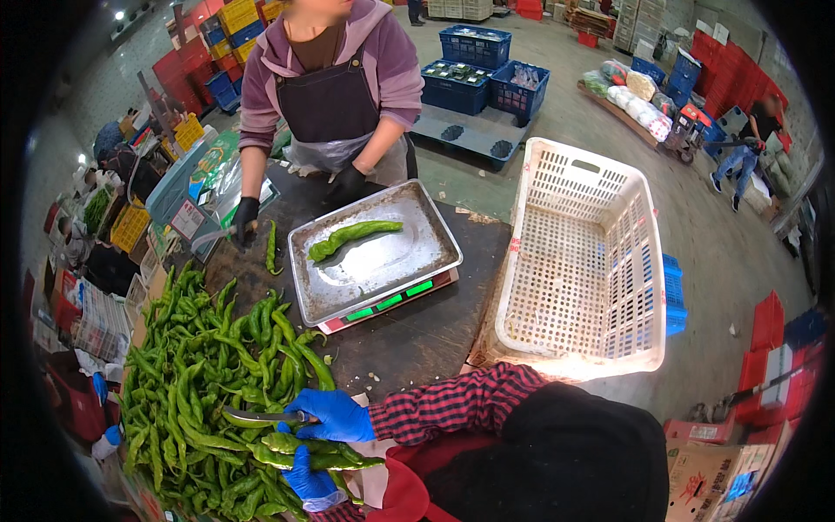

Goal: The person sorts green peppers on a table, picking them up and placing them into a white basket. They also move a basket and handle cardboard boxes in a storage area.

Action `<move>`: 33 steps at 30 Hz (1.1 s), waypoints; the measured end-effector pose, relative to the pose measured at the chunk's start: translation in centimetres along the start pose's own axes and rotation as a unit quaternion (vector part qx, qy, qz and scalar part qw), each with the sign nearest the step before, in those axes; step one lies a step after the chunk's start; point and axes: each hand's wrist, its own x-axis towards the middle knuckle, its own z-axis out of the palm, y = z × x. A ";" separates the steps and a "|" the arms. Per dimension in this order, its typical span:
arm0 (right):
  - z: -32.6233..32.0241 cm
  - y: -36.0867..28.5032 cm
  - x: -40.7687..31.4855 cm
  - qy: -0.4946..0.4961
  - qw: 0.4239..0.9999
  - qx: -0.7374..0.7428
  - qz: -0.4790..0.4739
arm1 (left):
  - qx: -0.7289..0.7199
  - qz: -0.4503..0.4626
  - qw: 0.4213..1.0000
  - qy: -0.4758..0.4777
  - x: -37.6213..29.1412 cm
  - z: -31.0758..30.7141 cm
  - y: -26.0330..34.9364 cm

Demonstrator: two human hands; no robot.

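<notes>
My right hand (336, 416), in a blue glove, grips the handle of a curved knife (258, 416), whose blade lies over the pile of long green peppers (202, 391). My left hand (308, 473), also blue-gloved, holds several green peppers (319, 457) just below the knife. Beyond the pile, a metal tray (424, 222) rests on a weighing scale (391, 301) with lit green displays, and one green pepper (352, 236) lies in it. Another pepper (271, 248) lies on the dark table (417, 346) left of the tray.
A white perforated plastic crate (567, 261) stands right of the scale. Across the table a co-worker in black gloves (245, 218) stands beside plastic bags (228, 186). Blue crates (463, 81) sit on a pallet (470, 134) behind. At far right, a person is near a pallet jack (688, 134).
</notes>
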 end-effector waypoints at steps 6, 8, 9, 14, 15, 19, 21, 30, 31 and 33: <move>-0.6 -0.2 0.0 -0.041 0.999 0.031 0.003 | -0.125 -0.107 0.985 -0.044 0.4 -1.5 0.7; -0.8 -0.3 0.0 -0.071 0.996 0.041 -0.041 | -0.151 -0.081 0.981 -0.087 0.1 -1.2 1.7; -0.5 0.0 -0.2 -0.076 0.992 0.053 -0.082 | -0.164 -0.065 0.979 -0.101 -0.2 -1.1 2.4; -1.5 1.4 0.3 -0.138 0.980 0.025 -0.143 | -0.145 -0.084 0.984 -0.067 0.1 -3.1 1.2; -1.7 1.3 0.0 -0.136 0.983 0.029 -0.119 | -0.135 -0.112 0.984 -0.034 0.1 -3.7 0.8; -2.4 -0.1 0.0 -0.169 0.975 0.069 -0.125 | -0.133 -0.057 0.989 -0.036 -1.0 -2.5 1.9; -2.3 0.8 -0.6 -0.153 0.978 0.133 -0.052 | -0.207 -0.040 0.975 -0.067 -1.7 -1.2 3.0; -2.9 0.0 1.5 -0.163 0.978 -0.131 -0.020 | -0.111 -0.058 0.988 -0.087 -1.9 -2.2 4.4; -2.7 -0.4 1.8 -0.177 0.972 -0.156 -0.018 | -0.091 -0.060 0.989 -0.096 -1.9 -1.9 4.6; -2.4 -0.9 2.3 -0.195 0.961 -0.193 -0.024 | -0.110 -0.080 0.988 -0.077 -2.1 -1.4 5.0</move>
